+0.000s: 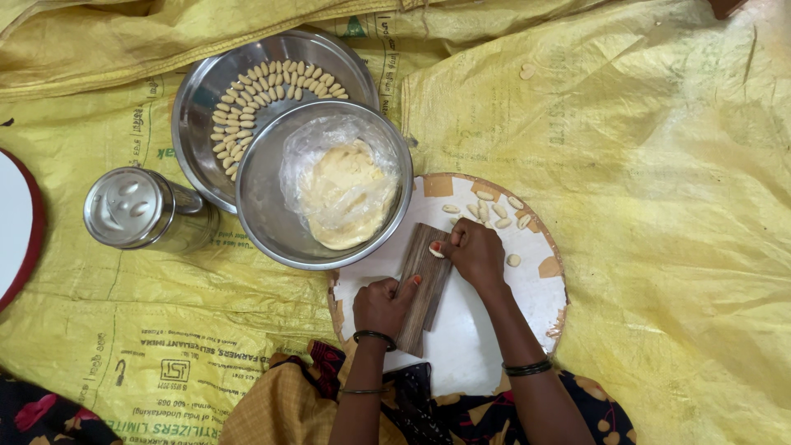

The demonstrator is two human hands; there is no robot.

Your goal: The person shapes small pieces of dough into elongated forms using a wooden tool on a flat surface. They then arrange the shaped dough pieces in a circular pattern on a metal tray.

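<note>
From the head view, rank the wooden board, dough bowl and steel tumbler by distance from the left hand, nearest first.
1. Wooden board: touching the left hand, on its right.
2. Dough bowl: just above, beyond the board.
3. Steel tumbler: farthest, off to the left.

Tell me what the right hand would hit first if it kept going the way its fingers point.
Probably the dough bowl: the right hand points up-left across the wooden board toward its rim.

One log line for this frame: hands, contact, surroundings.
left hand: steadies wooden block | right hand: presses dough piece on block | round board beneath | shaped pieces on board | dough bowl adjacent
</note>
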